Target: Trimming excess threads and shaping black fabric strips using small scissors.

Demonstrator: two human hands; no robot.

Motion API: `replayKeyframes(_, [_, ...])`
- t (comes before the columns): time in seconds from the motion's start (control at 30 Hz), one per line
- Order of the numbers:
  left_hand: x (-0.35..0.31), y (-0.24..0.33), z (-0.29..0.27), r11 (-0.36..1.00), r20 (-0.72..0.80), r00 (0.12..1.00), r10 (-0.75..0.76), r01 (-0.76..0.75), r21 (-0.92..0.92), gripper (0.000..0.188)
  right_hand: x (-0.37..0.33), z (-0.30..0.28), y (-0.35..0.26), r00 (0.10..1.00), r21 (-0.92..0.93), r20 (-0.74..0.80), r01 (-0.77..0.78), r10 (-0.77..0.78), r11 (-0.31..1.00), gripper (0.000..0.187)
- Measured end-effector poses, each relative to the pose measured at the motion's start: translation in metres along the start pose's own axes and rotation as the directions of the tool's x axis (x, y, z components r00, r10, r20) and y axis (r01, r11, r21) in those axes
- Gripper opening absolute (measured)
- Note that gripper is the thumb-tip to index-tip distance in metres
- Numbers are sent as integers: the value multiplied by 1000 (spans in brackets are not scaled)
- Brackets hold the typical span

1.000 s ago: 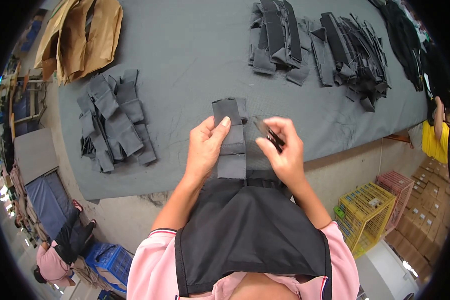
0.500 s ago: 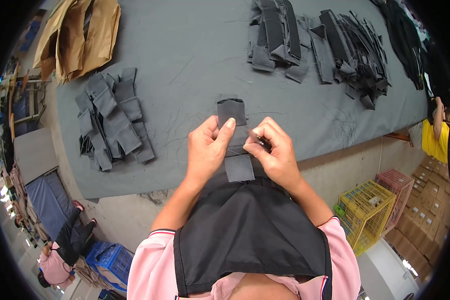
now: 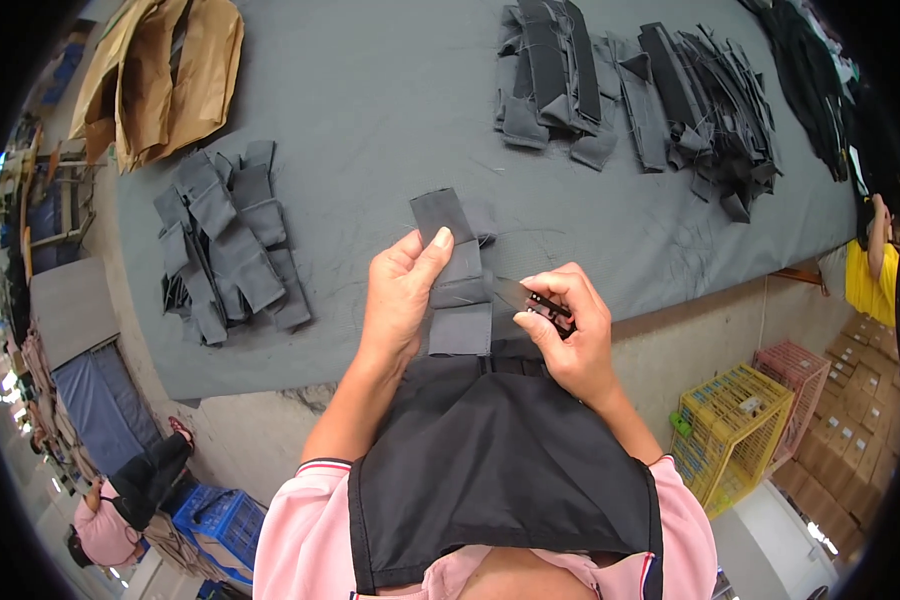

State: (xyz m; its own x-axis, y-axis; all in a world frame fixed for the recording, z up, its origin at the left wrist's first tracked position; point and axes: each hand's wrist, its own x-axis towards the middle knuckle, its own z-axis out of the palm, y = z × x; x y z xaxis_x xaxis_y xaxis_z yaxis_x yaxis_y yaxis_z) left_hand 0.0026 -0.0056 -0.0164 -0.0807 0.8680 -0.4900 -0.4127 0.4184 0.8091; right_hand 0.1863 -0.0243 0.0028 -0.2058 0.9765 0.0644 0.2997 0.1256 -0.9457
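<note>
My left hand (image 3: pixel 404 285) pinches a strip of dark grey fabric (image 3: pixel 460 328), its thumb pressed on the upper part. Square folded sections run down the strip toward my apron, and the upper end tilts left. In my right hand (image 3: pixel 582 335) is a pair of black thread snips (image 3: pixel 550 310), fingers wrapped round the handles. The snips' blades point left, close to the strip's right edge. Loose threads stick out beside the strip. Another grey piece (image 3: pixel 480 220) shows partly behind it.
At left on the grey-covered table (image 3: pixel 370 130) lies a heap of grey strips (image 3: pixel 220 230), below a brown paper bag (image 3: pixel 170 80). More dark strips (image 3: pixel 640 90) are piled at far right. Yellow crate (image 3: pixel 735 420) and cartons (image 3: pixel 850 420) stand off the table's right side; people are nearby.
My left hand has shifted the strip slightly left and tilted its top. My right hand has drawn right, away from the fabric, and the snips' blades now show.
</note>
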Motion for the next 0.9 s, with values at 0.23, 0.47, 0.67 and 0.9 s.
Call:
replayKeyframes(0.23, [-4, 3, 2, 992, 23, 994, -105, 107, -68, 17, 9, 3, -6, 999, 56, 39, 19, -21, 998, 22])
replayKeyframes(0.47, [-7, 5, 2, 988, 54, 991, -119, 124, -94, 13, 6, 6, -5, 999, 8, -10, 52, -52, 999, 19])
replayKeyframes(0.67, [-14, 13, 17, 994, -21, 995, 100, -99, 51, 17, 2, 2, -10, 995, 171, -13, -98, 101, 980, 18])
replayKeyframes(0.9, [-14, 5, 8, 825, -33, 925, 380, -322, 464, 24, 12, -9, -27, 979, -384, 67, 205, -194, 900, 22])
